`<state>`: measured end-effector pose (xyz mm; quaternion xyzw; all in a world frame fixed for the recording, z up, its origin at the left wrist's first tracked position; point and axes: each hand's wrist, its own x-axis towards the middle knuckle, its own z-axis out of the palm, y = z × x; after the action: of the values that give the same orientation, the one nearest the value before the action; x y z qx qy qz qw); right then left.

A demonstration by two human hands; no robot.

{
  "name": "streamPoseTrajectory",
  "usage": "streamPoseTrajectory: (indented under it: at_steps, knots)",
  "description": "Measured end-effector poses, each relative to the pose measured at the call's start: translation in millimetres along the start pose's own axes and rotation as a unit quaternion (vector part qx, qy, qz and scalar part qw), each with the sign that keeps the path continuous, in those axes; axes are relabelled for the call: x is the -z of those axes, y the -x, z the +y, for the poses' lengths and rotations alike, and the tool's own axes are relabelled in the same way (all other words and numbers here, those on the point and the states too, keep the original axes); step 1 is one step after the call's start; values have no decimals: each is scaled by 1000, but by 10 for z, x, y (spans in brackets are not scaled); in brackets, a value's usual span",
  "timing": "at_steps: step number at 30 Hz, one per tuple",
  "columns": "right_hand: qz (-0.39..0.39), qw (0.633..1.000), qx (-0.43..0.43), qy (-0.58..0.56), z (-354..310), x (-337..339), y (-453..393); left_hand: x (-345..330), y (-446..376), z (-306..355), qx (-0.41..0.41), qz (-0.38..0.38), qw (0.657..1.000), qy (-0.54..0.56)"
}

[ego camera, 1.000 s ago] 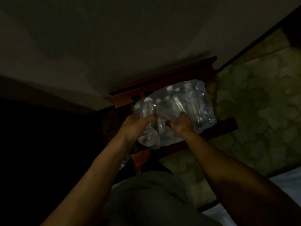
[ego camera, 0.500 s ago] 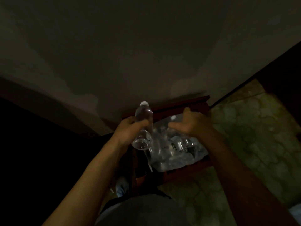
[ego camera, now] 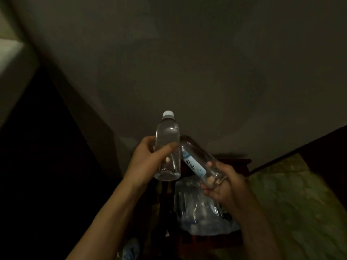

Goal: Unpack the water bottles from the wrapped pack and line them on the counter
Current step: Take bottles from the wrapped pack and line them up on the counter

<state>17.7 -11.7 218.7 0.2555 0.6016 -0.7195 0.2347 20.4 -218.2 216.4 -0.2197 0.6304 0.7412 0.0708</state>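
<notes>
While the left hand (ego camera: 148, 162) wraps its fingers round an upright bottle (ego camera: 167, 147), the right hand (ego camera: 223, 184) grips the base of a second bottle (ego camera: 197, 162) tilted toward the first, their shoulders close together. Below them the pack (ego camera: 199, 209) lies on a dark red wooden stand (ego camera: 242, 162).

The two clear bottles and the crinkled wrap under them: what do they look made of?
Upright clear bottle in the left hand: likely thin glossy plastic, fingers showing through. Tilted labelled bottle in the right hand: same. Crinkled wrap: seemingly shiny plastic film.
</notes>
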Motion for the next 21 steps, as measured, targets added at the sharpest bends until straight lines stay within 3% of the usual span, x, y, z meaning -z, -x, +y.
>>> streamPoseTrajectory:
  at_steps: [4, 12, 17, 21]
  knots:
    - [-126, 989, 43, -65, 28, -169, 114, 98, 210, 175, -27, 19, 998, 47]
    - [-326, 931, 149, -65, -232, -493, 410, 99, 699, 602, -145, 20, 987, 68]
    - [-344, 917, 188, -72, -293, -812, 641, 92, 1124, 915, -220, 15, 975, 24]
    - [-327, 911, 243, -68, -306, -1027, 835, 168, 1408, 1145, -280, 64, 958, -6]
